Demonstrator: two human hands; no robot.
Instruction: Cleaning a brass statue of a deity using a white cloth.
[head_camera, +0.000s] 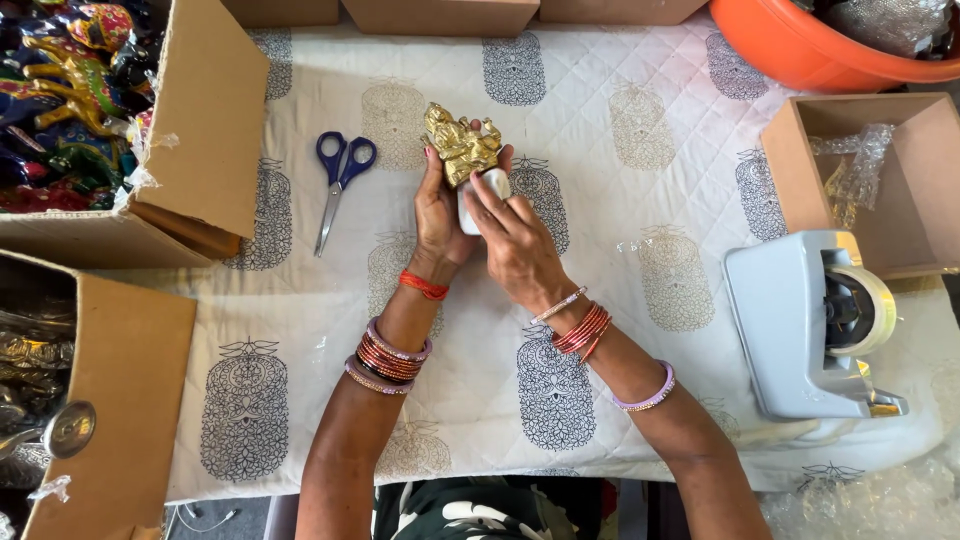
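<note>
A small golden figurine on a white base is held above a quilted white cloth with printed motifs. My left hand grips it from the left side, fingers curled behind the base. Over the base's right front lies my right hand, fingers pressed on the white part. Both wrists wear red and pink bangles.
Blue-handled scissors lie left of the hands. A grey tape dispenser stands at the right. Cardboard boxes with colourful figurines sit at the left, a small open box and an orange tub at the right.
</note>
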